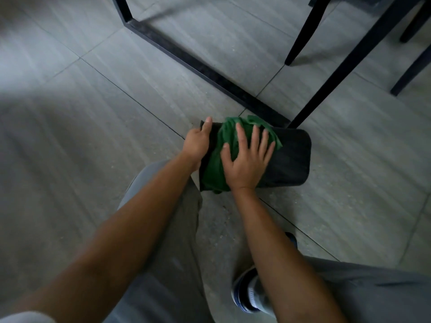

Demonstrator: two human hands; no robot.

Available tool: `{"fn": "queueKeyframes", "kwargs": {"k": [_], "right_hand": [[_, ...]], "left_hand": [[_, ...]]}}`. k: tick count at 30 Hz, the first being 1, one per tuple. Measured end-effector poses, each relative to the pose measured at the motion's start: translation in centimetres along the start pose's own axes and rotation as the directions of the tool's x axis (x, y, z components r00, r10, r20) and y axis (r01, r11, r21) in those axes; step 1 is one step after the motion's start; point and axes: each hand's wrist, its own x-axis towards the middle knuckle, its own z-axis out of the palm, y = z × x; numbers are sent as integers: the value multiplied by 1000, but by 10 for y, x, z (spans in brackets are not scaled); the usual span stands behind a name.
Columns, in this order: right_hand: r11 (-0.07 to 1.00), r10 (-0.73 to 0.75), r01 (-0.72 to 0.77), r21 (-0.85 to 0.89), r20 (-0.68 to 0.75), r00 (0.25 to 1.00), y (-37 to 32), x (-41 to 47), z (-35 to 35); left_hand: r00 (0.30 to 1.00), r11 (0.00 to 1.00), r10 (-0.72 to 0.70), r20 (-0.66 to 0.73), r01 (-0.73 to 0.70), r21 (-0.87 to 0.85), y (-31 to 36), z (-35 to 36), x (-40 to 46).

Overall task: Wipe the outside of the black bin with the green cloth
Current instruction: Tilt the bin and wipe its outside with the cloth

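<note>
The black bin [292,157] lies on its side on the grey tiled floor, its open end toward the left. A crumpled green cloth [218,159] is spread over the bin's upper side. My right hand [247,157] presses flat on the cloth with fingers straight and spread. My left hand [198,143] grips the bin's left rim, fingers curled over the edge and the thumb on top. Part of the cloth is hidden under my right palm.
A black metal table frame bar [205,71] runs diagonally on the floor just behind the bin. A slanted black leg [338,73] meets the floor at the bin's far edge. More chair legs [410,75] stand at the upper right. My grey trousers and a shoe [247,294] are below.
</note>
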Motion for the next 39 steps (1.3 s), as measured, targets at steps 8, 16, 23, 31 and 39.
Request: {"fn": "queueKeyframes", "kwargs": {"k": [8, 16, 23, 31, 39], "right_hand": [[646, 735, -718, 259, 42, 677, 106, 24, -10], [386, 864, -854, 350, 187, 468, 112, 29, -21], [-19, 879, -783, 622, 383, 284, 116, 28, -35], [320, 627, -504, 802, 219, 748, 83, 101, -89], [859, 449, -437, 267, 19, 893, 62, 67, -39]], "left_hand": [[994, 991, -105, -11, 103, -90, 3, -2, 14], [999, 979, -19, 35, 26, -203, 9, -3, 9], [929, 974, 225, 293, -221, -45, -2, -1, 1], [927, 966, 257, 272, -243, -85, -2, -4, -3], [934, 970, 238, 265, -215, -114, -3, -3, -13]]}}
